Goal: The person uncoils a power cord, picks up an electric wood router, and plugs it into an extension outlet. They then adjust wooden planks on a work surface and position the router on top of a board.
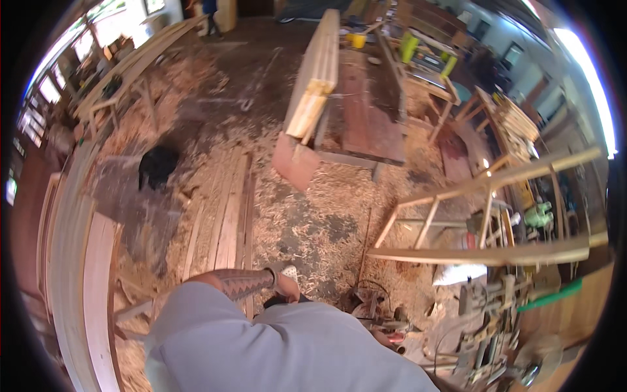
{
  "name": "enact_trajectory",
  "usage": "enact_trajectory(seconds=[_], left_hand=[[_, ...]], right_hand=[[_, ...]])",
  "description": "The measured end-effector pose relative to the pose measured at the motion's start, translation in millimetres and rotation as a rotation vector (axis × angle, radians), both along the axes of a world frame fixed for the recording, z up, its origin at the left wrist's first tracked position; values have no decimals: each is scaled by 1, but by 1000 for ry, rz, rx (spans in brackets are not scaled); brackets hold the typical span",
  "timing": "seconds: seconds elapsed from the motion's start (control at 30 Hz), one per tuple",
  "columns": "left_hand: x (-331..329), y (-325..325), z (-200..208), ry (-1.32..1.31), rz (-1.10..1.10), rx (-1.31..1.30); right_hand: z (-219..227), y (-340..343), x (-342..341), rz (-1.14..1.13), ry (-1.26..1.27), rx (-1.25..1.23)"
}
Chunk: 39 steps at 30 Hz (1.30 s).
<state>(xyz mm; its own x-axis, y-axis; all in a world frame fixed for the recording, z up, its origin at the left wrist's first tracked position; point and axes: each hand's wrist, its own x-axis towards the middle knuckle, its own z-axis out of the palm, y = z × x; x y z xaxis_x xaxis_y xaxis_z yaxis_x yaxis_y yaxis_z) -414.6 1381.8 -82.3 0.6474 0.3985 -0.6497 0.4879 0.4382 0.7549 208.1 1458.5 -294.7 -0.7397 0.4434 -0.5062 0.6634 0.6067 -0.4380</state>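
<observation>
My left arm, with a dark band at its wrist, hangs in front of my grey shirt. My left hand (pixel 288 286) is low, close to my body, above a light shoe (pixel 290 272); its fingers are too small and blurred to read. Only a sliver of my right hand (pixel 380 337) shows past the shirt's edge. Right by it is a red-and-metal piece (pixel 396 338), and I cannot make out whether the hand holds it. A dark power tool with a cord (pixel 367 302) lies on the floor just ahead of that hand.
Long boards (pixel 222 202) lie on the shaving-strewn floor ahead, with more planks (pixel 68 261) stacked at left. A workbench (pixel 372 140) carries a thick beam (pixel 317 72). Right stands a wooden frame (pixel 486 253) near clamps (pixel 486 307). A black animal-like shape (pixel 158 164) is on the floor.
</observation>
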Motion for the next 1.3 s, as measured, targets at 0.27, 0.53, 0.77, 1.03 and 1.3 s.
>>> enact_trajectory(seconds=[0.27, 0.53, 0.77, 1.03, 1.3], left_hand=[[-143, -72, -5, 655, 346, 385], [-149, -30, 21, 771, 571, 168], [-184, -11, -36, 155, 1108, 93], [-332, 1, 26, 797, 1267, -45], [-474, -36, -16, 801, 1316, -95]], right_hand=[[215, 151, -334, 128, -145, -342], [217, 270, -526, 435, -443, -110], [220, 263, -736, 689, -261, -482], [32, 366, -855, 993, -740, -841], [51, 437, -1045, 1559, -565, -99]])
